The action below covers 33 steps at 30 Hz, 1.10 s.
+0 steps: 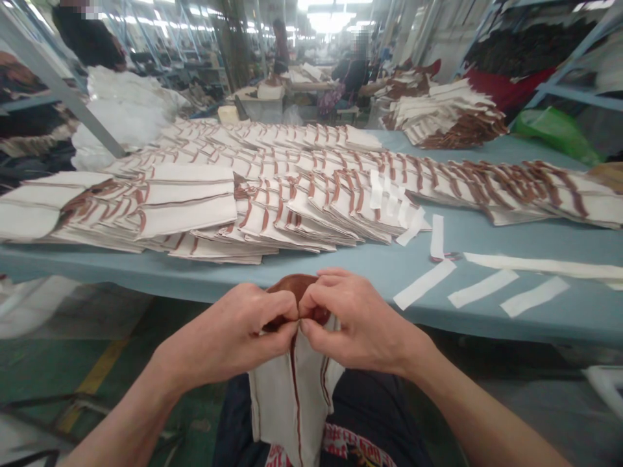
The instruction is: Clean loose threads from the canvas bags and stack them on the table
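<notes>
My left hand (pixel 233 331) and my right hand (pixel 355 318) meet just below the table's front edge, both pinched shut on one cloth piece (pixel 292 395). The piece is white with brown-red stripes and a brown top edge that bulges up between my thumbs. Its lower part hangs down over my lap. My fingers are curled tight on the brown top part, thumbs touching.
A light blue table (pixel 341 266) carries long fanned rows of the same white and brown pieces (pixel 272 201). Loose white strips (pixel 481 288) lie at the front right. More stacks (pixel 442 113) stand farther back. People sit and stand in the background.
</notes>
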Available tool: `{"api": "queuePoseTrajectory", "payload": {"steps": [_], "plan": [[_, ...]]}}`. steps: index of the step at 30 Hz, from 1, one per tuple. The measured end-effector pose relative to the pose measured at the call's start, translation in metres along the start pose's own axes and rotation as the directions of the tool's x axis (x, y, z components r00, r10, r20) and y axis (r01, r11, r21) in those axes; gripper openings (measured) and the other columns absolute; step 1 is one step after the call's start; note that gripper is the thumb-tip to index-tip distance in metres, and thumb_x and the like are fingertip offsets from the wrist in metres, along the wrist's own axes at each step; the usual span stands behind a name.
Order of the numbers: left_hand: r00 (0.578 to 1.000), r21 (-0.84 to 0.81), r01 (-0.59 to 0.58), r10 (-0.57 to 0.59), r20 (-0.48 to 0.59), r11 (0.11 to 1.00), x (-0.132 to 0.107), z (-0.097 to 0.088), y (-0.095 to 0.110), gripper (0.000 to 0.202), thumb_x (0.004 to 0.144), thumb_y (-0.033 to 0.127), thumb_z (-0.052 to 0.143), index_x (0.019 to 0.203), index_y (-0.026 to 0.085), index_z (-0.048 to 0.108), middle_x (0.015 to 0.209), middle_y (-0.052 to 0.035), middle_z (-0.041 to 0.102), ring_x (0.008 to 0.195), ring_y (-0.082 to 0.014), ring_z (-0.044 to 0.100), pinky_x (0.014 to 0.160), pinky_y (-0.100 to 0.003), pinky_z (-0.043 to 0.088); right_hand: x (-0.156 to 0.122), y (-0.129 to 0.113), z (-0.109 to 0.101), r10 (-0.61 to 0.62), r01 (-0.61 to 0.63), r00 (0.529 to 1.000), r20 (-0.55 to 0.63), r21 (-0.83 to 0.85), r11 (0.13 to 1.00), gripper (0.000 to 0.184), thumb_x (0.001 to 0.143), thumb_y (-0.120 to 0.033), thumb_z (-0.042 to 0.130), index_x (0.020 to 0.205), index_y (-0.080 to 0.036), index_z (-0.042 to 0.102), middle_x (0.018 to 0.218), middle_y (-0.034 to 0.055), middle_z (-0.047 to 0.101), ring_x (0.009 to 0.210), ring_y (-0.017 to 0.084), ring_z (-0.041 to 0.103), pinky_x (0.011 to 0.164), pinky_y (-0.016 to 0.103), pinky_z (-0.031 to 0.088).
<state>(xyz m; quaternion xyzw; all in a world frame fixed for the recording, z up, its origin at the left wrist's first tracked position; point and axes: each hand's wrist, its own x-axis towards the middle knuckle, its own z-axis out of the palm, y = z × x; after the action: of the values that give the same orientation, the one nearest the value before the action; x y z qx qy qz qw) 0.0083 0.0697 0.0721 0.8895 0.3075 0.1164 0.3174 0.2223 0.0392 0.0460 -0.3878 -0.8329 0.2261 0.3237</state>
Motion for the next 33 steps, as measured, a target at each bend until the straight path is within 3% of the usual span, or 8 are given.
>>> {"api": "queuePoseTrajectory", "payload": {"steps": [3,7,9,15,20,24,28,33], "plan": [[1.0,-0.082,0.013,-0.014,-0.019,0.997,-0.002,0.002,-0.001,0.022,0.092,0.017,0.056,0.07,0.017,0.054,0.057,0.0085,0.041,0.051,-0.0066,0.037,0.05,-0.02,0.024,0.001,0.001,0.006,0.022,-0.022,1.0,0.02,0.019,1.0,0.011,0.071,-0.016,0.061,0.071,-0.021,0.051,0.064,-0.0046,0.052,0.062,0.014,0.046,0.075,0.03,0.038],[0.986,-0.333,0.085,-0.032,0.163,0.939,-0.004,-0.003,-0.014,0.029,0.099,0.034,0.057,0.079,0.014,0.065,0.065,0.0058,0.05,0.058,-0.0081,0.043,0.053,-0.018,0.031,-0.001,0.001,0.015,0.106,-0.121,0.989,0.101,0.153,0.981,0.014,0.076,-0.02,0.061,0.068,-0.02,0.05,0.06,-0.0063,0.048,0.056,0.011,0.043,0.059,0.026,0.027],[0.979,-0.428,0.132,-0.05,0.198,0.894,-0.005,-0.003,-0.023,0.033,0.098,0.04,0.059,0.08,0.013,0.066,0.068,0.0043,0.052,0.06,-0.0089,0.043,0.054,-0.018,0.032,-0.002,0.001,0.019,0.129,-0.151,0.985,0.114,0.207,0.967,0.018,0.08,-0.022,0.061,0.067,-0.02,0.049,0.059,-0.0068,0.047,0.054,0.009,0.043,0.057,0.025,0.025],[0.957,-0.562,0.255,-0.125,0.26,0.787,-0.008,0.006,-0.04,0.042,0.093,0.05,0.065,0.082,0.01,0.068,0.069,0.0017,0.055,0.063,-0.0108,0.043,0.057,-0.02,0.032,-0.003,0.0,0.026,0.123,-0.13,0.99,0.069,0.102,0.986,0.018,0.079,-0.018,0.063,0.065,-0.018,0.05,0.059,-0.0067,0.048,0.055,0.009,0.039,0.059,0.027,0.022],[0.97,-0.491,0.195,-0.092,0.225,0.849,-0.009,0.002,-0.04,0.049,0.099,0.054,0.054,0.077,0.012,0.064,0.066,0.0039,0.045,0.062,-0.0108,0.037,0.056,-0.021,0.029,-0.002,-0.001,0.028,0.171,-0.175,0.982,0.077,0.04,0.984,0.019,0.081,-0.019,0.064,0.065,-0.019,0.053,0.06,-0.0062,0.051,0.055,0.009,0.041,0.059,0.027,0.023],[0.978,-0.389,0.126,-0.047,0.205,0.912,-0.008,-0.006,-0.036,0.047,0.103,0.046,0.043,0.072,0.014,0.058,0.068,0.0038,0.042,0.064,-0.0111,0.038,0.058,-0.022,0.032,0.001,-0.002,0.027,0.206,-0.21,0.971,0.12,0.024,0.977,0.015,0.081,-0.016,0.064,0.068,-0.018,0.058,0.062,-0.0051,0.057,0.058,0.01,0.046,0.061,0.027,0.026],[0.958,-0.324,0.182,-0.093,0.271,0.928,-0.007,-0.01,-0.029,0.027,0.095,0.032,0.056,0.081,0.013,0.067,0.064,0.0053,0.044,0.058,-0.0095,0.038,0.052,-0.02,0.028,0.002,-0.001,0.027,0.207,-0.21,0.97,0.126,0.005,0.978,0.014,0.083,-0.02,0.066,0.069,-0.018,0.062,0.062,-0.0042,0.06,0.057,0.011,0.047,0.062,0.027,0.027],[0.979,-0.13,0.104,-0.078,0.189,0.986,-0.003,-0.008,-0.018,0.014,0.082,0.011,0.055,0.069,0.016,0.057,0.059,0.0081,0.037,0.053,-0.0066,0.034,0.05,-0.019,0.023,0.003,-0.002,0.027,0.202,-0.198,0.972,0.119,-0.043,0.979,0.015,0.08,-0.019,0.065,0.067,-0.019,0.059,0.062,-0.0024,0.061,0.058,0.012,0.044,0.061,0.028,0.025]]}}
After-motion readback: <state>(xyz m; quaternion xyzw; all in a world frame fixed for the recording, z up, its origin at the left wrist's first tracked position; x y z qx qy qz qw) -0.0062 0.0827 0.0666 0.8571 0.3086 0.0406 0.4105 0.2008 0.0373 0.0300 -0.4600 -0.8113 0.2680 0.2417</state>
